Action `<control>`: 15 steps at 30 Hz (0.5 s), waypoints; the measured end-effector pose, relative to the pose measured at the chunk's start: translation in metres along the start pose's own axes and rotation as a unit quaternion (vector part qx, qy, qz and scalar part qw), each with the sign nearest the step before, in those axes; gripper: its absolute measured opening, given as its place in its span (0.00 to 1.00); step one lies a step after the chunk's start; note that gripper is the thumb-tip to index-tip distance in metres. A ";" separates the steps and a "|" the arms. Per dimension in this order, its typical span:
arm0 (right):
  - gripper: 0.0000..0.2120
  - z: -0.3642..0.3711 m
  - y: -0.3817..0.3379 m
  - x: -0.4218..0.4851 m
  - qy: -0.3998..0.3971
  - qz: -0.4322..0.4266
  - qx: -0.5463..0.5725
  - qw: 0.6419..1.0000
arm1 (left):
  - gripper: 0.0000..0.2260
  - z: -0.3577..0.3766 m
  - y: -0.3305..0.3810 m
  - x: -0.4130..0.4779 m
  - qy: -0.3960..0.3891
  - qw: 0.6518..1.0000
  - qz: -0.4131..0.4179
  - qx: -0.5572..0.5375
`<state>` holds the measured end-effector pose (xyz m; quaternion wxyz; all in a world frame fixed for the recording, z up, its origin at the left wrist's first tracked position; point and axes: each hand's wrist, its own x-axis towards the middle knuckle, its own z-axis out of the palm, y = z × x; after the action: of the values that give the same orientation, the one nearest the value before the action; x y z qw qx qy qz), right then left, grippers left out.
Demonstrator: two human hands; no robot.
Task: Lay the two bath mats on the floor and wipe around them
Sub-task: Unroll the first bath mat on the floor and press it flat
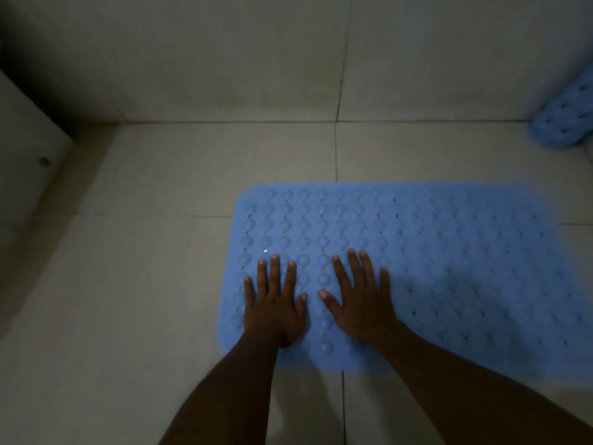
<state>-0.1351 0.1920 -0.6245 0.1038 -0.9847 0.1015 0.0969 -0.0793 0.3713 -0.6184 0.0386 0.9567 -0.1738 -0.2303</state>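
now both hands, left hand [272, 303] and right hand [359, 300], are pressing flat-fingered on the blue mat [449, 268], though its blurred right edge is possibly lifting and risking a slide on the floor [128, 252].

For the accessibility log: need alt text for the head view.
The left hand and right hand press flat, fingers spread, on the left end of a blue bath mat laid on the tiled floor. A second blue mat, apparently rolled, sits by the wall at the far right edge.

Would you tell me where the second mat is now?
Head view: the second mat sits bunched at the far right by the wall, beyond the flat mat.
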 end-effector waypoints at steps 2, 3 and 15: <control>0.35 -0.010 0.008 0.000 -0.011 -0.011 0.008 1.000 | 0.32 -0.010 0.011 -0.002 -0.020 1.000 -0.017 0.001; 0.35 -0.018 0.013 0.000 -0.019 -0.015 0.011 1.000 | 0.33 -0.016 0.016 -0.005 -0.027 0.999 -0.022 -0.003; 0.37 -0.223 0.153 0.034 -0.014 0.062 -0.016 0.998 | 0.36 -0.147 0.146 0.031 0.018 0.995 0.095 0.037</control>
<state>-0.0981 -0.0104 -0.4458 0.0834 -0.9766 0.1590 0.1186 -0.0326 0.2229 -0.4782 0.0281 0.9406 -0.2715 -0.2018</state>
